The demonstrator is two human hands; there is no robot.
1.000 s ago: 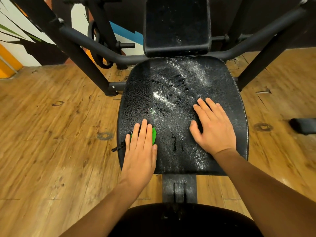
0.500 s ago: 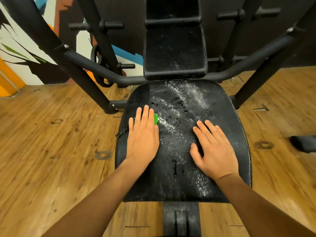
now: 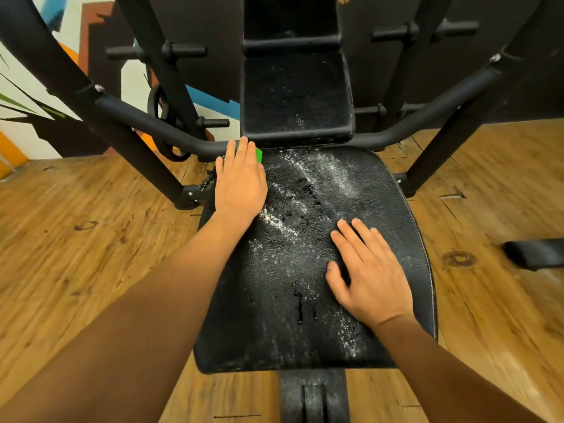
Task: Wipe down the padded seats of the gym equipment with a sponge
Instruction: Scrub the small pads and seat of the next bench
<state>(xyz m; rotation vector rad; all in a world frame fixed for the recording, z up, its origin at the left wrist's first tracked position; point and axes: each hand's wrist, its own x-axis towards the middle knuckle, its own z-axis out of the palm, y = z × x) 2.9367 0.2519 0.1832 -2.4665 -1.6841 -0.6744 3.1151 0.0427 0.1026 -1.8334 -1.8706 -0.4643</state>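
The flat left hand (image 3: pixel 239 184) has pushed the green sponge (image 3: pixel 259 155) to the far-left corner of the pebbled, foam-streaked bench pad (image 3: pixel 305 337); the right hand (image 3: pixel 370 276) rests flat, empty.

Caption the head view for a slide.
Left hand presses a green sponge on the wet seat pad; right hand rests flat on it.

Both arms extend forward, left hand (image 3: pixel 241 183) farther, right hand (image 3: pixel 370 271) nearer, each palm-down with straight fingers (image 3: pixel 367 236).
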